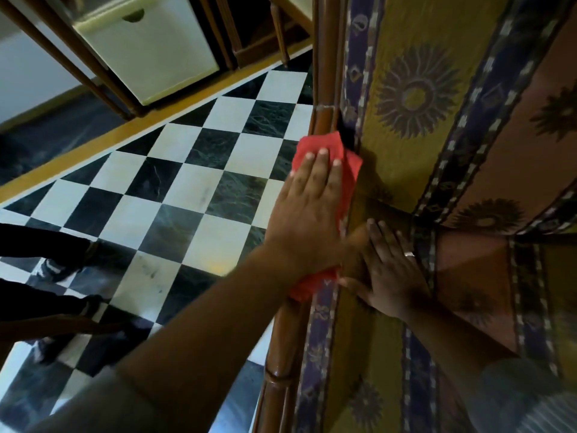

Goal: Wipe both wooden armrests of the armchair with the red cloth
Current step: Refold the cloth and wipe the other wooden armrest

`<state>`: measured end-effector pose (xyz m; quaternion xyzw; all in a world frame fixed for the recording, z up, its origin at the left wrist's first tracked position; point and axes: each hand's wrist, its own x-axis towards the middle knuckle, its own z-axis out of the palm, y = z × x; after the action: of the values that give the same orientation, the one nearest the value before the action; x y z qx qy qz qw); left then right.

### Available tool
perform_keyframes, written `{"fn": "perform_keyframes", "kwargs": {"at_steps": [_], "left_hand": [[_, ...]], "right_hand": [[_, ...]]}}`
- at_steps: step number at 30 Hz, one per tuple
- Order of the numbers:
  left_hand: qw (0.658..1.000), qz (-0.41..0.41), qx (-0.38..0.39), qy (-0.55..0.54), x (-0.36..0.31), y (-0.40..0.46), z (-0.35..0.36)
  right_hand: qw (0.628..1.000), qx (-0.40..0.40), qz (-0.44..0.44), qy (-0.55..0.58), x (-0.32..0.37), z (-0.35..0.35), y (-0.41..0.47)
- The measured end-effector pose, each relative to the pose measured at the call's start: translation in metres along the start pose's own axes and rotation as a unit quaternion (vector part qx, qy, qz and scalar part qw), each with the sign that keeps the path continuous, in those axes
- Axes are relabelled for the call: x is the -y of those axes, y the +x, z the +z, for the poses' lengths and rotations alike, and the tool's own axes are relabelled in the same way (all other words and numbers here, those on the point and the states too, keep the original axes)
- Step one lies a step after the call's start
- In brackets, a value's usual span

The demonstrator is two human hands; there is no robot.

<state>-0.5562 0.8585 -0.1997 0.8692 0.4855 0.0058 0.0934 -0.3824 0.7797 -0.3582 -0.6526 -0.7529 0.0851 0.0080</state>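
Left hand lies flat, fingers spread, palm pressing the red cloth onto the wooden armrest, not clenched, just holding it down. Cloth sits draped over the rail, a bit of it poking out under the wrist toward 6 o'clock. Right hand is open and flat on the patterned upholstery just at 4 o'clock from the left hand, grasping nothing; a ring on one finger. The rail runs from 12 to 6 o'clock along the cushion edge. Checkered floor spreads out toward 9 o'clock. A white box stands among wooden legs at 11 o'clock. Dark shoes at 8 o'clock, blurry.
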Motion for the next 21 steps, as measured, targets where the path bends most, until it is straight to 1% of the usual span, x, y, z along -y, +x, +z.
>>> {"fn": "perform_keyframes", "kwargs": {"at_steps": [5, 8, 11, 14, 18, 21], "left_hand": [[0.999, -0.015, -0.029, -0.015, 0.012, 0.059, -0.006], [0.998, -0.013, -0.057, -0.008, 0.014, 0.064, -0.002], [0.997, -0.003, -0.073, -0.019, 0.014, 0.051, 0.001], [0.997, -0.012, -0.068, -0.035, 0.012, 0.032, 0.003], [0.998, -0.017, -0.047, -0.049, 0.003, -0.009, 0.006], [0.999, -0.006, -0.025, -0.021, -0.007, -0.049, 0.01]], "right_hand": [[1.0, -0.023, -0.001, -0.014, -0.001, 0.006, 0.0], [0.999, -0.027, 0.005, -0.017, -0.001, 0.008, -0.001], [1.0, -0.024, 0.008, -0.015, 0.0, 0.004, -0.002], [1.0, -0.009, 0.021, -0.012, 0.001, 0.003, -0.003], [0.999, 0.01, 0.037, 0.0, 0.004, 0.005, -0.013], [0.999, 0.029, 0.038, 0.019, 0.008, 0.004, -0.022]]}}
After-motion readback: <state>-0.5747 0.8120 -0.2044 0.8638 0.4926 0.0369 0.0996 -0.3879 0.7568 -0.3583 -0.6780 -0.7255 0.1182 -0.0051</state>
